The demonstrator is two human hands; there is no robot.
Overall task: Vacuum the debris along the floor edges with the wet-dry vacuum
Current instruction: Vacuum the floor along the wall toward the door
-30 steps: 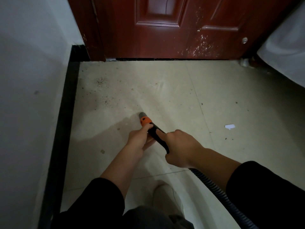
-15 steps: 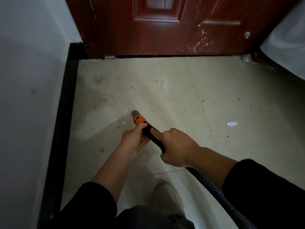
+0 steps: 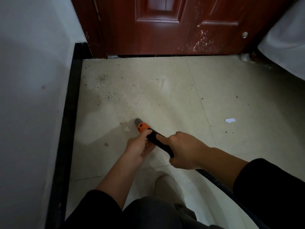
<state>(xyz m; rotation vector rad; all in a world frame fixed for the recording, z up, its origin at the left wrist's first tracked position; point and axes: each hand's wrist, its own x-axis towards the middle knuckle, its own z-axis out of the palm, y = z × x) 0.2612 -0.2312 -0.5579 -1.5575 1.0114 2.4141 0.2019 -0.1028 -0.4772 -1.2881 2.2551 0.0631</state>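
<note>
Beside black baseboard (image 3: 69, 121), left hand (image 3: 140, 147) and right hand (image 3: 184, 151) grip nozzle (image 3: 143, 127), apparently touching floor (image 3: 165, 96).

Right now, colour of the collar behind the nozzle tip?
Orange collar, between grey tip and black wand; head view.

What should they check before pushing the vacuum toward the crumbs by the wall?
1. Grip: left hand and right hand both grip the wand. Ok.
2. Nozzle touching the floor: cannot tell.
3. Nozzle on the crumbs: not ok; they lie ahead, near the baseboard.
4. Hose: no kink in the part seen. Ok.
5. Suction on: cannot tell.
6. Paper scrap on the right: not picked up. Not ok.
</note>
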